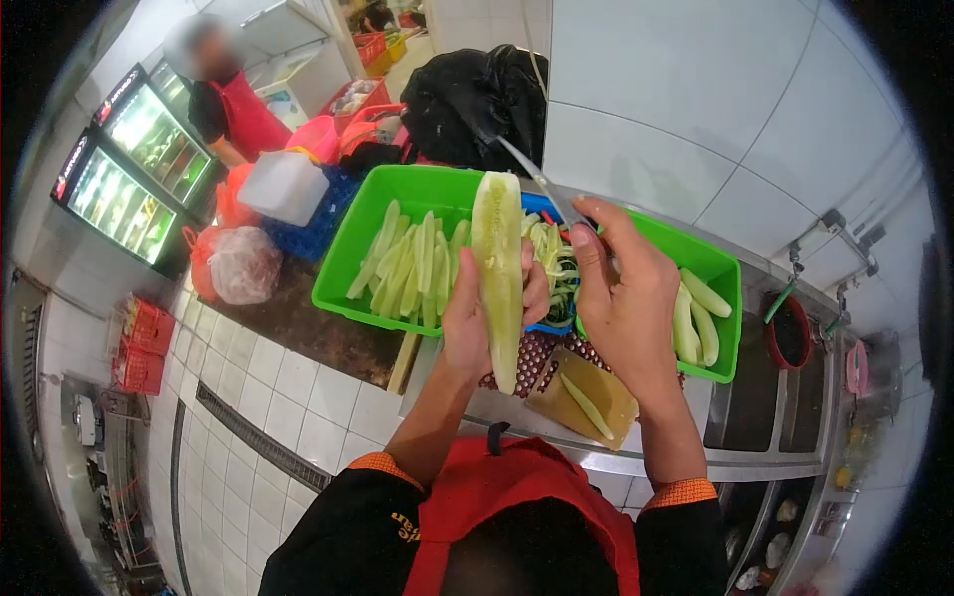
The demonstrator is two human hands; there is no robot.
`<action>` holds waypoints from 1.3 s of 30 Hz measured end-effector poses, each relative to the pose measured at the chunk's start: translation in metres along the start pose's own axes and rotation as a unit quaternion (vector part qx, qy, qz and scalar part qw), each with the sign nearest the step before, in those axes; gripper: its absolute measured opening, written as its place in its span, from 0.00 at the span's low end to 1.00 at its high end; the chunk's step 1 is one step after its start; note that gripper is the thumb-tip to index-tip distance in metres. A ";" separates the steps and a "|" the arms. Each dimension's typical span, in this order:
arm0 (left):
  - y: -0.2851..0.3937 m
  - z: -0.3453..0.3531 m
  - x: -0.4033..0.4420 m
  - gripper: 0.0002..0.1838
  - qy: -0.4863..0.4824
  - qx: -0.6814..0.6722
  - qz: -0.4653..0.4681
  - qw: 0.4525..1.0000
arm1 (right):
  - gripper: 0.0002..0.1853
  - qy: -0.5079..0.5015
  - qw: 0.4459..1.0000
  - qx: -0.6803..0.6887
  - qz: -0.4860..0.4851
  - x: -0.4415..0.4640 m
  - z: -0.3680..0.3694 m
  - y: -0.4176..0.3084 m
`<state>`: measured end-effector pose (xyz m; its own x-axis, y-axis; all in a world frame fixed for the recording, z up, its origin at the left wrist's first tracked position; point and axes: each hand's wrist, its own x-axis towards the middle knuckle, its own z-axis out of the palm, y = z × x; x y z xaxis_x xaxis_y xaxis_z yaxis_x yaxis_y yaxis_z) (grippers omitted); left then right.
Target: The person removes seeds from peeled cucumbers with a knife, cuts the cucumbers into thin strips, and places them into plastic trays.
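Observation:
My left hand grips a peeled, halved cucumber, held upright with its seedy cut face toward me. My right hand is closed around a knife, its blade pointing up and left just beyond the cucumber. Behind my left hand, a green bin holds several cut cucumber strips. Peelings lie in a blue bin between the hands, partly hidden. Another green bin, at right, has peeled cucumbers in it. A cucumber slice rests on the cutting board below my right hand.
A co-worker in a red apron stands at the far left near lit display fridges. A white container and plastic bags sit left of the bins. A black bag is behind, a sink at right.

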<state>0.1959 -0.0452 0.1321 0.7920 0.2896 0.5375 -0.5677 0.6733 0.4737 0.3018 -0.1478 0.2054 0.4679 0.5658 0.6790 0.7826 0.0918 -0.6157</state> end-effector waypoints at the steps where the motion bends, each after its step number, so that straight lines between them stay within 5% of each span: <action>1: 0.001 0.005 0.002 0.27 0.002 -0.001 -0.001 1.000 | 0.10 -0.001 1.000 0.000 0.002 0.001 0.000 0.000; 3: 0.003 0.023 0.005 0.28 0.207 -0.088 0.051 0.973 | 0.14 -0.043 0.997 -0.033 0.047 0.002 -0.003 -0.002; 11: 0.013 -0.003 0.027 0.28 0.355 0.024 0.064 0.932 | 0.15 -0.042 0.999 0.001 0.000 -0.026 0.016 0.010; 18: 0.011 -0.009 0.033 0.23 0.329 -0.014 0.085 0.940 | 0.17 -0.019 1.000 -0.014 0.000 -0.049 0.035 0.018; 20: 0.012 0.003 0.032 0.23 0.224 -0.008 0.033 0.974 | 0.17 0.008 0.998 -0.028 -0.060 -0.046 0.034 0.024; 23: 0.009 0.021 0.034 0.22 0.358 0.110 -0.045 0.926 | 0.17 0.011 0.995 -0.037 -0.097 -0.040 0.026 0.031; 39: 0.002 0.004 0.006 0.20 0.278 0.064 -0.100 0.953 | 0.16 0.015 0.992 -0.042 -0.119 -0.032 0.041 0.072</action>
<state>0.1979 -0.0447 0.1392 0.8638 0.5037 -0.0074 -0.3880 0.6747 0.6278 0.3262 -0.1257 0.1227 0.2763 0.5106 0.8142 0.9032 0.1517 -0.4016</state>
